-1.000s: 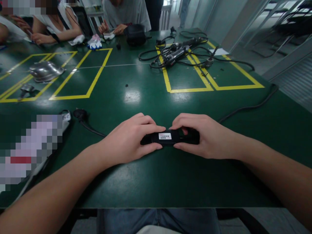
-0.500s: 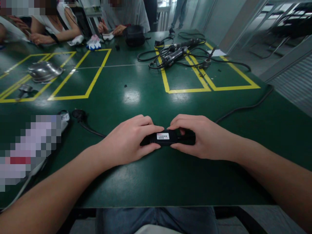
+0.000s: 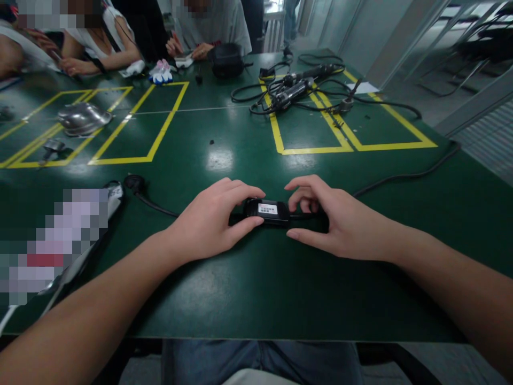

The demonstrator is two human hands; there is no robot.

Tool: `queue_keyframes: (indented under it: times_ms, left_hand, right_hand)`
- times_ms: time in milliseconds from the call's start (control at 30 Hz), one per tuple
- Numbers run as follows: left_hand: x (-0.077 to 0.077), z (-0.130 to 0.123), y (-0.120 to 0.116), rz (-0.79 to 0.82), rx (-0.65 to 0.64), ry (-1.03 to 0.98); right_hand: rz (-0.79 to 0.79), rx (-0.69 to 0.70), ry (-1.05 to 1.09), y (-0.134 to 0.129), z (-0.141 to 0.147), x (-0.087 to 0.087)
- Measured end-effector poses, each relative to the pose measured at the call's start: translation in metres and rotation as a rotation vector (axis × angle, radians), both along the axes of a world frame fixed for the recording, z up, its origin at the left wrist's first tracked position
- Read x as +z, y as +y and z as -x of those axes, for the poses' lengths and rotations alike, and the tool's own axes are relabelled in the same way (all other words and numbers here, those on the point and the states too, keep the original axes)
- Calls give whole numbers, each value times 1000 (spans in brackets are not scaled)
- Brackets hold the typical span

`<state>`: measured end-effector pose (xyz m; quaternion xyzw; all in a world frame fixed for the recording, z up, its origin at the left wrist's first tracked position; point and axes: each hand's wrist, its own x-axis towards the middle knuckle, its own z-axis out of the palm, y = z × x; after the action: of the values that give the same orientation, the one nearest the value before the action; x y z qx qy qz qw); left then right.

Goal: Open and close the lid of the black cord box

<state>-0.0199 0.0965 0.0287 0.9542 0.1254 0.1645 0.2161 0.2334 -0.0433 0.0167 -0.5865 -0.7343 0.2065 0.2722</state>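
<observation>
A small black power adapter (image 3: 279, 216) with a white printed label lies in front of me, with cord running out both sides. My left hand (image 3: 210, 222) grips its left end, thumb at the near edge and fingers at the far edge. Just right of the adapter, my right hand (image 3: 347, 222) is open, its thumb and fingers apart around the cord and not closed on it. Leftward the cord leads to a black plug (image 3: 135, 183) on the table. On the right, a black cord (image 3: 404, 175) trails toward the table's right edge.
A blurred-out packet (image 3: 60, 246) lies at left on the green table (image 3: 224, 299). Farther back are a shiny metal part (image 3: 84, 118), gloves (image 3: 161, 72), a black case (image 3: 226, 60) and corded tools (image 3: 294, 93) near yellow tape outlines. People sit across the table.
My right hand has let go of the adapter and opened, its fingers spreading apart. My left hand keeps its hold, and the adapter sits slightly higher in view.
</observation>
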Motion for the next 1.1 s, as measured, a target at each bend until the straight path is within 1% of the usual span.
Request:
queue_keyframes:
  times_ms: [133,267,467,567,633,733,800,933,1100]
  left_hand:
    - [-1,0,1,8,-25,-24]
    - [-2,0,1,-33,-45,-70]
    - [-3,1,-1,-212,-124,-124]
    - [-4,1,-2,-272,-142,-93]
    - [-4,1,-3,-272,-131,-35]
    - [-2,2,-3,-233,-117,79]
    - [-1,2,-3,-207,-123,115]
    - [2,4,-3,-162,-127,115]
    - [-1,3,-3,-143,-140,82]
  right_hand:
    - [20,2,14,2,2,3]
    - [48,-10,16,1,3,5]
    - [32,30,-12,0,4,6]
    - [14,63,-33,0,4,7]
    - [-4,73,-48,0,4,6]
    - [-11,78,-51,1,4,5]
    - [-8,78,-42,1,4,4]
    - [-8,78,-31,1,4,4]
    - [-11,83,-31,2,3,4]
